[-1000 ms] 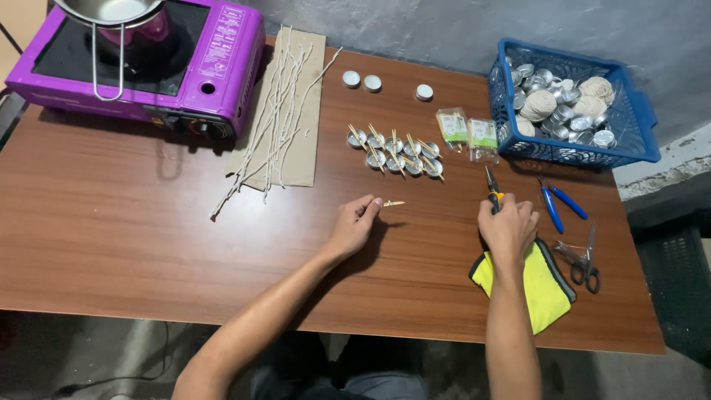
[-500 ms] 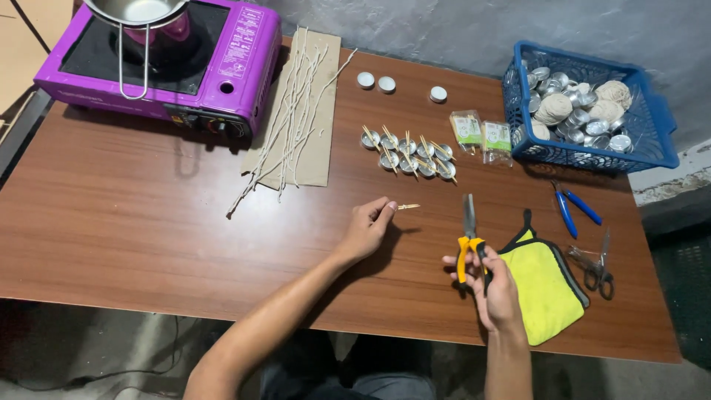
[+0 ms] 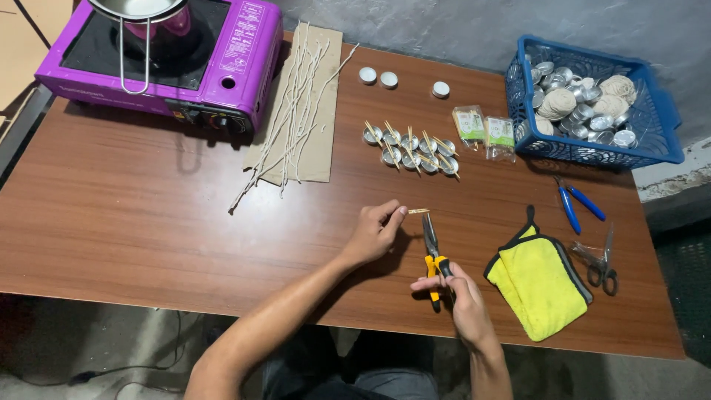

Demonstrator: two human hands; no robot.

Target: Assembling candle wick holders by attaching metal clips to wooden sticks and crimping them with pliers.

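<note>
Fingers of the left hand (image 3: 376, 233) pinch a short pale stick piece (image 3: 418, 211) against the brown table (image 3: 148, 222), forearm angled up from below. Just right of that piece, the right hand (image 3: 455, 289) grips the yellow handles of pliers (image 3: 432, 248), whose tips point up toward it. Farther right of the piece lie a yellow cloth (image 3: 537, 278), blue-handled cutters (image 3: 578, 206) and scissors (image 3: 601, 263); beyond it stand small metal cups (image 3: 411, 144) with sticks.
</note>
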